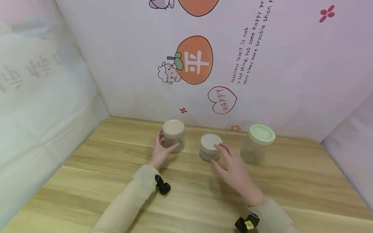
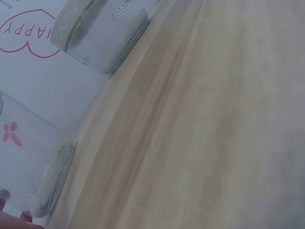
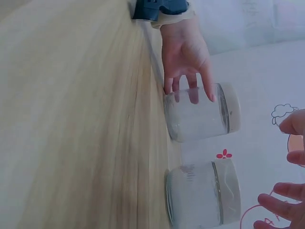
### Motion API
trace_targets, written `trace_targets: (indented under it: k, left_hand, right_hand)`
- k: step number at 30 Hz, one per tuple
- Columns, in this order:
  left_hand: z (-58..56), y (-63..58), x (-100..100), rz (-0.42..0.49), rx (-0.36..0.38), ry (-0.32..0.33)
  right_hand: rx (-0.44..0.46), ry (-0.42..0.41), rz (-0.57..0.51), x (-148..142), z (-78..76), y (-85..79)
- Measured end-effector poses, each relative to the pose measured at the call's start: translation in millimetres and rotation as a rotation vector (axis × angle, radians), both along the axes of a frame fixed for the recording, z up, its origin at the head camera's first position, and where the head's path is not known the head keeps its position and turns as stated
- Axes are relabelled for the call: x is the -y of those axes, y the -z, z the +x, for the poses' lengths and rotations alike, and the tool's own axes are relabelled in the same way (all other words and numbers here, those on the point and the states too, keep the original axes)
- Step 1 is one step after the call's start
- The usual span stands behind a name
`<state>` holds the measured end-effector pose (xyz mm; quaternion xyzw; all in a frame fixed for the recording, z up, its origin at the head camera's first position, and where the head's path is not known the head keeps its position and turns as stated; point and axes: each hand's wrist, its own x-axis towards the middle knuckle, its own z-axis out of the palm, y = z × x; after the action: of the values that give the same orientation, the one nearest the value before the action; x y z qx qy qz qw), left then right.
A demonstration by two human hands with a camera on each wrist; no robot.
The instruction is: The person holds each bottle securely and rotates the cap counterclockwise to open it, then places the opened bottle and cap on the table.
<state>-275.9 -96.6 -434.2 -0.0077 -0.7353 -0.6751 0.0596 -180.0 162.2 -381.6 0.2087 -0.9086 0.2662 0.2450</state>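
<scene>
A glass jar with a pale beige lid (image 1: 173, 127) stands upright at the left. My left hand (image 1: 161, 154) grips its lower body, thumb in front and fingers round the far side. In the right wrist view those fingers show through the glass of this jar (image 3: 198, 114). Right of it stands a shorter glass jar with a whitish lid (image 1: 209, 149). My right hand (image 1: 236, 170) hovers at its right side, fingers loosely spread and holding nothing. In the right wrist view, the right fingers (image 3: 281, 205) are apart from the short jar's lid (image 3: 231, 191).
A taller glass jar with a light green lid (image 1: 257, 142) stands on the wooden table (image 1: 186, 200), right of my right hand. Close behind the jars rises a printed white cloth wall (image 1: 131, 81). Another white cloth (image 1: 43, 106) hangs along the left side.
</scene>
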Motion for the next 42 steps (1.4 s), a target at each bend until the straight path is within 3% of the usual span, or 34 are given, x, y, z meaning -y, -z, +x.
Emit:
trace_targets:
  k: [4, 11, 17, 25, 29, 35, 39, 42]
  left_hand:
    - [-4.3, 2.7, -2.5, -0.015, 0.012, -0.028]
    - [-10.5, -1.5, -9.1, -0.058, 0.013, -0.047]
    - [-9.1, -5.8, -13.8, -0.060, 0.001, -0.087]
    - [-8.4, -7.8, -15.8, -0.042, -0.023, -0.116]
    - [-7.3, -8.2, -15.2, -0.056, -0.017, -0.119]
    - [-0.9, -11.3, -12.0, -0.055, -0.011, -0.098]
    - [7.2, -16.2, -10.6, -0.083, -0.048, -0.064]
    - [14.4, -22.0, -9.7, -0.110, -0.067, -0.038]
  right_hand:
    - [0.042, 0.005, -0.036, 5.2, -8.2, 0.1]
    - [0.028, 0.006, -0.069, 10.4, -17.1, -0.6]
    - [0.033, -0.010, -0.105, 16.2, -20.9, -6.2]
    - [0.046, -0.030, -0.030, 23.3, -38.9, -8.3]
    - [0.045, -0.020, -0.049, 25.3, -46.3, -9.2]
    - [0.107, -0.041, -0.119, 26.5, -49.0, -13.3]
    - [0.181, -0.046, -0.201, 25.4, -45.8, -17.1]
    - [0.187, -0.041, -0.198, 25.4, -42.5, -20.9]
